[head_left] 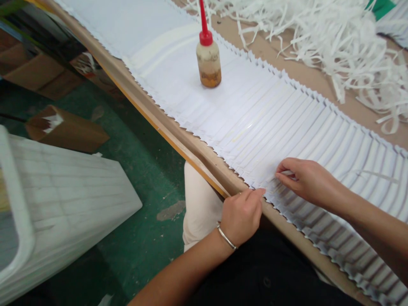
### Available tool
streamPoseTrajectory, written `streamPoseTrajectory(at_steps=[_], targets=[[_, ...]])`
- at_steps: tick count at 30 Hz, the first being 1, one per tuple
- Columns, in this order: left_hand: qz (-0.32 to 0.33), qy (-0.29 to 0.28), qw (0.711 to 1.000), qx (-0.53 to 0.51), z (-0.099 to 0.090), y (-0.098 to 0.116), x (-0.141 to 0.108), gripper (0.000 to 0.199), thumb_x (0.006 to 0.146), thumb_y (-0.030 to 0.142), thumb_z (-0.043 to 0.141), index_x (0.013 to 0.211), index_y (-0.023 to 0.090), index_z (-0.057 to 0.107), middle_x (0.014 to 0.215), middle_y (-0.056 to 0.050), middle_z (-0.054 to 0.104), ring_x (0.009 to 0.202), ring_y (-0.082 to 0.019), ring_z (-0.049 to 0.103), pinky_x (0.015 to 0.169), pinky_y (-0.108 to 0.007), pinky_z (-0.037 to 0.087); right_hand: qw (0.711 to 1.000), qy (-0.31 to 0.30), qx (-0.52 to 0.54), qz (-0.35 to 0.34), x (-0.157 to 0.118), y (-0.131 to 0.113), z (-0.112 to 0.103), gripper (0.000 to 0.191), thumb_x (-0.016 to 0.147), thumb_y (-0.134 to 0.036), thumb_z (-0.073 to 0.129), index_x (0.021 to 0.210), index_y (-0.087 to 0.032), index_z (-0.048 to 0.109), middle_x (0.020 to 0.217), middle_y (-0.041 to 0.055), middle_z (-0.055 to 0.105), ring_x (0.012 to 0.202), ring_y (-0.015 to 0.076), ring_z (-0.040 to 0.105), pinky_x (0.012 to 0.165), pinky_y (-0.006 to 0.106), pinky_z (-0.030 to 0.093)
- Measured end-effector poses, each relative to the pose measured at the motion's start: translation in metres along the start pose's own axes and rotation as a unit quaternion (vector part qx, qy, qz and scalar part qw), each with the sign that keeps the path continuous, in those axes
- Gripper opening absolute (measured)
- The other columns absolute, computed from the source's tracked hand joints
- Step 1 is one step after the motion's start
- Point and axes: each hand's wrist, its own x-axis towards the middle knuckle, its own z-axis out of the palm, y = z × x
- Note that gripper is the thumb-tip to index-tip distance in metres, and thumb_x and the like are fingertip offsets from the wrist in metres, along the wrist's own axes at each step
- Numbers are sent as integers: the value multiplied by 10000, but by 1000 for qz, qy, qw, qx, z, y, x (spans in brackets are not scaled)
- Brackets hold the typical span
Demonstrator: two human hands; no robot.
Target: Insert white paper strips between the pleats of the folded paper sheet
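Note:
A long run of overlapping white paper sheets (255, 123) with toothed edges lies fanned out across the table. My left hand (242, 212), a silver bangle on its wrist, is curled closed at the near toothed edge, its fingertips on the paper there. Just to the right, my right hand (306, 180) is over the sheets with thumb and forefinger brought together in a pinch. Whatever lies between those fingertips is too small to make out. Farther back, a squeeze bottle (208, 63) with a red nozzle and some amber liquid stands upright on the paper.
Tangled white paper strips (318, 46) are heaped on the brown tabletop (270, 49) at the far side. A large white plastic bin (70, 191) stands left on the green floor (134, 170), near an open cardboard box (66, 127). The table's yellowish edge (178, 148) runs diagonally.

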Motion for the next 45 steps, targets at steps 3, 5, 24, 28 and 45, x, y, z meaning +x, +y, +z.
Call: streamPoseTrajectory(at_steps=[3,5,24,28,45], targets=[[32,-27,992,117,0,3,6,364,1093,188,463,1401,192,658,938,-50,753,787,-215,725,692,-336,597,1000,2,-10,-4,2,1,1,163,939,-357,586,875,-249,689,875,44,786,755,217,710,699,333,495],[37,-38,983,174,0,5,10,394,1079,180,498,1450,206,631,897,-33,729,752,-212,703,636,-332,571,1000,-2,-15,1,2,2,3,162,940,-360,589,875,-245,683,884,46,783,755,214,709,696,329,495],[66,17,978,195,7,-3,12,425,1009,102,528,1420,167,616,848,-10,701,658,-209,669,570,-355,523,988,97,-65,101,41,112,-103,160,900,-403,706,836,-258,729,835,37,771,820,261,703,727,345,444],[67,22,980,188,7,-4,11,436,1015,88,499,1430,168,604,834,-12,693,657,-208,671,577,-349,525,989,84,-56,107,53,117,-96,175,899,-422,697,842,-261,734,840,34,781,824,251,714,729,337,444],[75,27,982,170,6,-5,13,433,1017,64,451,1406,161,613,853,-23,722,666,-195,711,597,-328,587,992,67,-49,100,68,134,-84,208,890,-456,661,839,-267,732,809,35,766,796,234,698,705,326,441]])
